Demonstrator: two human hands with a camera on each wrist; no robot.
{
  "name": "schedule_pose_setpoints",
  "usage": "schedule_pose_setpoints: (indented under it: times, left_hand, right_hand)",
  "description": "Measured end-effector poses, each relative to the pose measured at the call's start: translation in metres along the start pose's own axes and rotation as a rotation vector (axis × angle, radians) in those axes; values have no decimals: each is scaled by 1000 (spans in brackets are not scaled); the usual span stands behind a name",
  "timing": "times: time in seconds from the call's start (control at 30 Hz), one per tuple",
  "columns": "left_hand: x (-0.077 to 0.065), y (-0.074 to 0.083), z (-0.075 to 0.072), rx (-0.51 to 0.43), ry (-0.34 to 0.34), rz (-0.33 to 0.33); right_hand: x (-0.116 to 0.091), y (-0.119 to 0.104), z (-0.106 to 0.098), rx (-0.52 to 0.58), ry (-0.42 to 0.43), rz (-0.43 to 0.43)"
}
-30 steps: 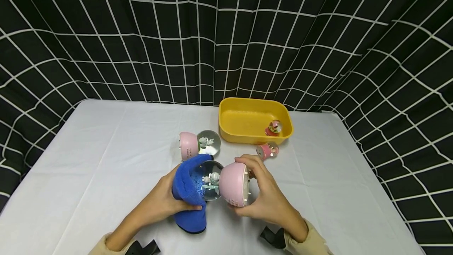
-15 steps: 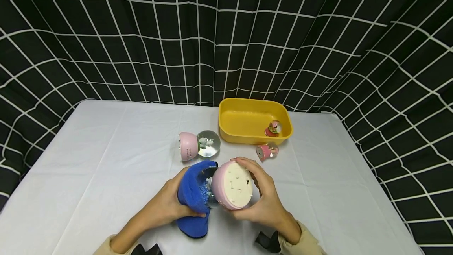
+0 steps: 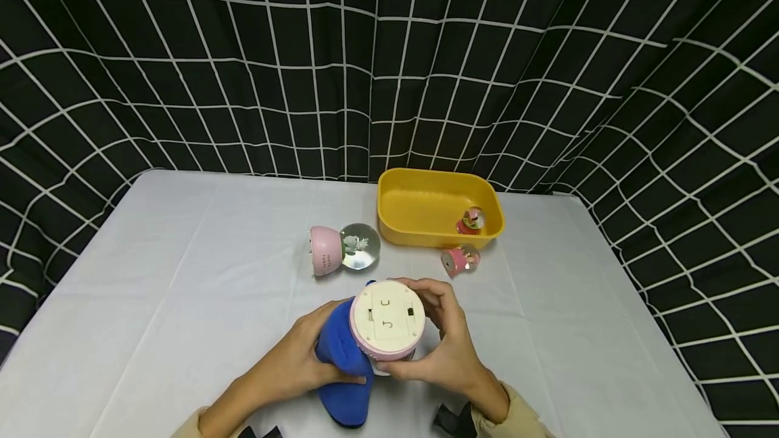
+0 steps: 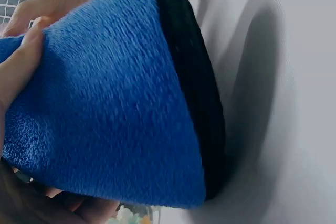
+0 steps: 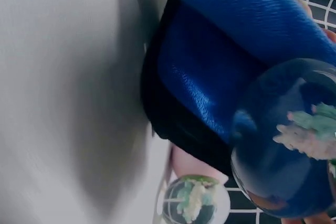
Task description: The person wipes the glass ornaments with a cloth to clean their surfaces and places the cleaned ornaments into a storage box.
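My right hand (image 3: 449,333) grips the pink base of a snow globe (image 3: 387,320), its cream underside turned up toward the head camera. The base hides the glass in the head view; in the right wrist view the clear dome (image 5: 283,177) shows a pale figure inside. My left hand (image 3: 307,357) holds a blue cloth (image 3: 345,391) with black edging against the dome's left side. Folds of that cloth fill much of the left wrist view. Just beyond my hands, a second pink snow globe (image 3: 326,251) lies on its side.
A yellow bin (image 3: 420,238) stands at the back of the white-covered table (image 3: 164,330), with a small snow globe (image 3: 471,220) inside. Another small pink snow globe (image 3: 459,260) lies against its front. Black grid-patterned cloth (image 3: 268,86) hangs behind.
The snow globe has turned in my hands from sideways to base up, its underside now facing the head camera. Both hands and the cloth have shifted slightly; the other globes have stayed put.
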State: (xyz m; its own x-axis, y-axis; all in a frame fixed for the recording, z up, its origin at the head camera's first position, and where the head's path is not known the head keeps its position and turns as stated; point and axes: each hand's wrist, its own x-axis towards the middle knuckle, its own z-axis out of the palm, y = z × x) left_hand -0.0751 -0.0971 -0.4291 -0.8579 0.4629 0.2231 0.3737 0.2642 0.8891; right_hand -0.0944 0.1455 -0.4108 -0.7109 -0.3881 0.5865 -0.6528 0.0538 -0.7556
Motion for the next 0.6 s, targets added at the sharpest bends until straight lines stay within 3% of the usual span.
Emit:
schedule_pose_setpoints:
  times: [0.23,0.6]
  left_hand:
    - [-2,-2,6,-169,-38,-28]
    - [1,-4,6,-227,21,-42]
  right_hand:
    - [-1,-2,5,44,10,80]
    - [1,-5,6,-4,-115,326]
